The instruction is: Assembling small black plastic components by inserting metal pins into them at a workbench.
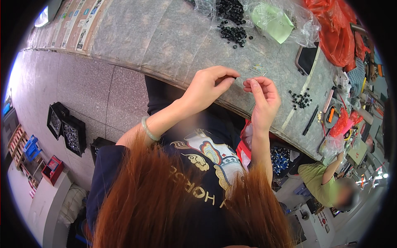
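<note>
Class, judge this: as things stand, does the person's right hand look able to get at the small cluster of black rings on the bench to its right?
Probably yes. The right hand hovers over the bench, and the cluster of black rings lies close beside it with only bare surface between. However, its fingertips seem pinched on something tiny, so they look occupied.

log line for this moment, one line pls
left hand: pinching small black piece | right hand: fingertips pinched, contents too small to tell | small black rings piled on table

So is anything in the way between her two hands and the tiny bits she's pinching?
Nothing visible. The left hand and right hand are raised above the grey table, fingertips close together, with only open air between them.
</note>
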Demonstrator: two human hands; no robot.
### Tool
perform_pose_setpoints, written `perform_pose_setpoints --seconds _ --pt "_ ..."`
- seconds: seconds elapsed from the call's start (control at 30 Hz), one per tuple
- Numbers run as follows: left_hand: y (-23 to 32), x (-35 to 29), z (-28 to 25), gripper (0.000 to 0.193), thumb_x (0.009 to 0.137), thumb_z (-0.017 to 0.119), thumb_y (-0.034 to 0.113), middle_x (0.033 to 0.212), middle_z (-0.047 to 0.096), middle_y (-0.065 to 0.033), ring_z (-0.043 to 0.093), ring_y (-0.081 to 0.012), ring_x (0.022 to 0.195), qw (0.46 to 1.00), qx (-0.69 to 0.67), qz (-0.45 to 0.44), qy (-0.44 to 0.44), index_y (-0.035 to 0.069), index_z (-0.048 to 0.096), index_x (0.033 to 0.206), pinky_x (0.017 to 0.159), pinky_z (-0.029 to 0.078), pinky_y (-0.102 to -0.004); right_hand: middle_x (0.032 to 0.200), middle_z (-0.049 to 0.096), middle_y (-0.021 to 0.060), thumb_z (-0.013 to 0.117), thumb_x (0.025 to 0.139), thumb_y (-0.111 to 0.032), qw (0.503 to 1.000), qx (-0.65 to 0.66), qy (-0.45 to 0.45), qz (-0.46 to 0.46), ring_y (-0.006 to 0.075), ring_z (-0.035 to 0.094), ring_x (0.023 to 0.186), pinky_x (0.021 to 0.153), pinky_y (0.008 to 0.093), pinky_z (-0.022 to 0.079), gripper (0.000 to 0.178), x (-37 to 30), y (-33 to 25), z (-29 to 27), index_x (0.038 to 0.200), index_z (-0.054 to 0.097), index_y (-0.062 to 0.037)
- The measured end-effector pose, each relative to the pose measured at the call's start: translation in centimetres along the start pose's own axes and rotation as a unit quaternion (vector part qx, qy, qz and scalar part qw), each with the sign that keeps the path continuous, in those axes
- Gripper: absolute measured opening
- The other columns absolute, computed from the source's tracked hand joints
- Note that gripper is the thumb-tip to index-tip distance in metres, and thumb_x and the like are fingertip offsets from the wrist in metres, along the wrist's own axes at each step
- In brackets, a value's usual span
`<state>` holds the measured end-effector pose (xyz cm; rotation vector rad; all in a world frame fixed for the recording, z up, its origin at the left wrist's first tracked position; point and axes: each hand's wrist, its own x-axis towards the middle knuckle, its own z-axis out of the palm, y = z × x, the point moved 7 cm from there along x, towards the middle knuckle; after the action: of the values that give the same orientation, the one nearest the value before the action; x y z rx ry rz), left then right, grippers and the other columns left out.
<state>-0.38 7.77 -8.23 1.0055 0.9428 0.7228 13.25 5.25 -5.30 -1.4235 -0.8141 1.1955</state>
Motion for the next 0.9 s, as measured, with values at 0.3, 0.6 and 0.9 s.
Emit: perform_pose_setpoints --seconds 0.3,0.6,0.9 --pt "3.0 -0.7 0.2 0.014 0.067 0.062 0.009 0.090 0.054 -0.0032 0.047 -0.0224 0.092 0.818 0.471 0.287 0.166 0.009 0.060 0.080 0.077 0.037 -0.0344 0.074 0.055 0.0068 0.057 0.077 -0.003 0.940 -0.290 0.014 -0.179 0.0154 0.052 0.069 0.063 0.0249 0.042 0.004 0.3 0.1 0.8 0.078 0.056 0.0000" --pt "2.6 -0.5 -0.2 0.014 0.067 0.062 0.012 0.094 0.054 -0.0020 0.044 -0.0219 0.096 0.844 0.444 0.256 0.154 0.009 0.060 0.080 0.080 0.033 -0.0347 0.074 0.055 0.0054 0.057 0.079 -0.007 0.915 -0.338 -0.007 -0.219 0.0136 0.052 0.069 0.064 0.0238 0.041 0.006 0.8 0.3 1.9 0.079 0.057 -0.0004" --pt "2.4 -0.5 -0.4 0.014 0.066 0.063 0.012 0.096 0.054 -0.0016 0.044 -0.0214 0.097 0.845 0.442 0.256 0.156 0.009 0.060 0.079 0.079 0.033 -0.0344 0.075 0.056 0.0064 0.058 0.077 -0.006 0.889 -0.380 -0.016 -0.255 0.0165 0.052 0.070 0.065 0.0257 0.042 0.005 0.7 0.4 2.6 0.079 0.057 -0.0007"
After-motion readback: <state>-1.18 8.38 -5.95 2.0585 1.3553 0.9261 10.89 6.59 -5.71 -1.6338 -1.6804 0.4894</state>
